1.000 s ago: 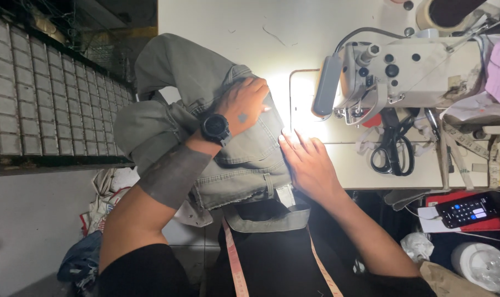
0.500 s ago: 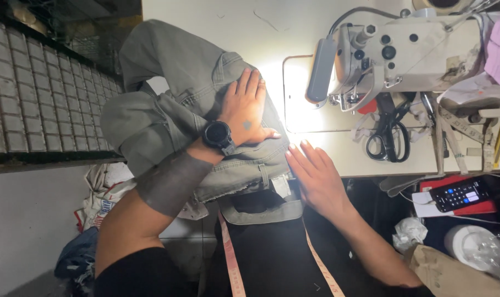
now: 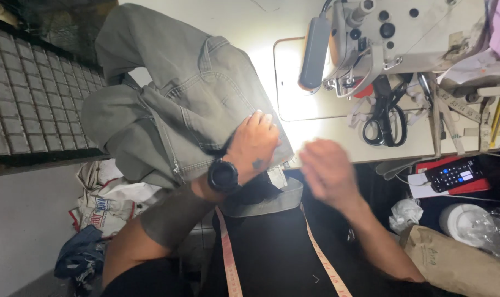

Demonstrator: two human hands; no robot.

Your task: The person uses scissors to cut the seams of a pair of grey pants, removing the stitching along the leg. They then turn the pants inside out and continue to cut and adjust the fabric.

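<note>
Grey-green denim garment (image 3: 178, 104) lies spread over the white counter (image 3: 327, 140), its bulk hanging off the near edge toward the lap. It looks heavy, soft and floppy, not slippery; I judge the stitched hem and seams the firmest places to hold. The sewing machine (image 3: 393, 38) stands to the right, black scissors (image 3: 384, 113) below it. Left hand (image 3: 255, 146) presses flat on the cloth, fingers together, holding nothing. Right hand (image 3: 327, 170) hovers blurred, open and empty.
</note>
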